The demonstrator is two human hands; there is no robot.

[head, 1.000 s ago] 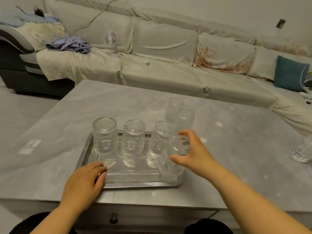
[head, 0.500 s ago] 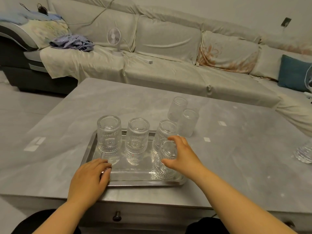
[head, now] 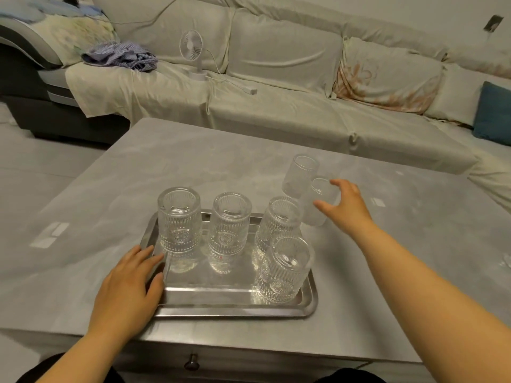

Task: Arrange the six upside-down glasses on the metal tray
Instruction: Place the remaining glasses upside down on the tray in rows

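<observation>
A metal tray (head: 221, 306) lies near the table's front edge. Three upside-down ribbed glasses stand in its back row: left (head: 179, 219), middle (head: 230, 222), right (head: 276, 225). A fourth glass (head: 286, 272) stands at the tray's front right corner. Two more upside-down glasses stand on the table behind the tray's right end, the far one (head: 300, 175) and the near one (head: 318, 200). My right hand (head: 344, 205) is spread around the near one, fingers apart, not clearly closed on it. My left hand (head: 130, 288) rests flat on the tray's front left corner.
The grey marble table (head: 387, 272) has a drawer knob (head: 191, 363) at its front. A covered sofa runs behind it, with a small white fan (head: 193, 51), a blue cloth (head: 121, 55) and a teal cushion (head: 493, 114). A clear object (head: 507, 261) sits at the right edge.
My right hand let go of the fourth glass at the tray's front right and moved back and right to the near loose glass. The left hand stayed on the tray.
</observation>
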